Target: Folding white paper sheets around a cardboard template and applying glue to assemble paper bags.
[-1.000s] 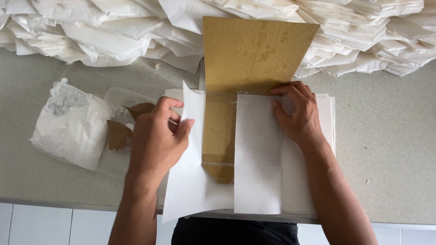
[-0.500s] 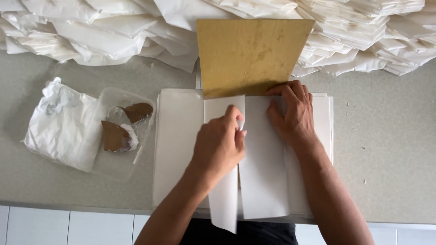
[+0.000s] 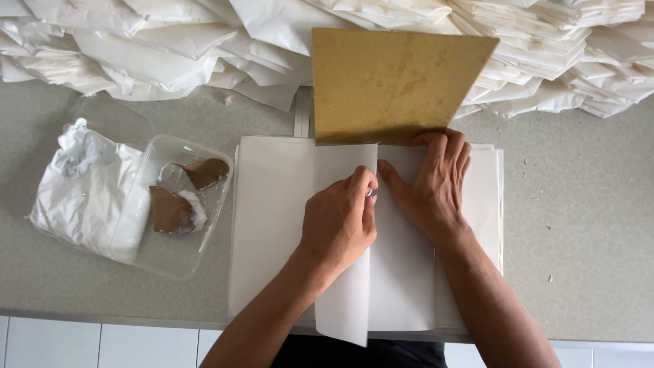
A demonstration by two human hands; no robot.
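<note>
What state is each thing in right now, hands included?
Left hand: fingers curled, pressing the folded flap down.
Right hand: flat, fingers spread, pinning the paper.
Folded white sheet: both side flaps folded over the middle, lower end past the counter edge.
Paper stack: flat, under the folded sheet.
Brown board: mostly uncovered, lower end under the sheet.
Clear tray: open, holds two brown pieces.
Pile of folded paper: heaped along the back.

Clear plastic container [image 3: 174, 262] at left; crumpled white plastic bag [image 3: 82, 194] beside it
</note>
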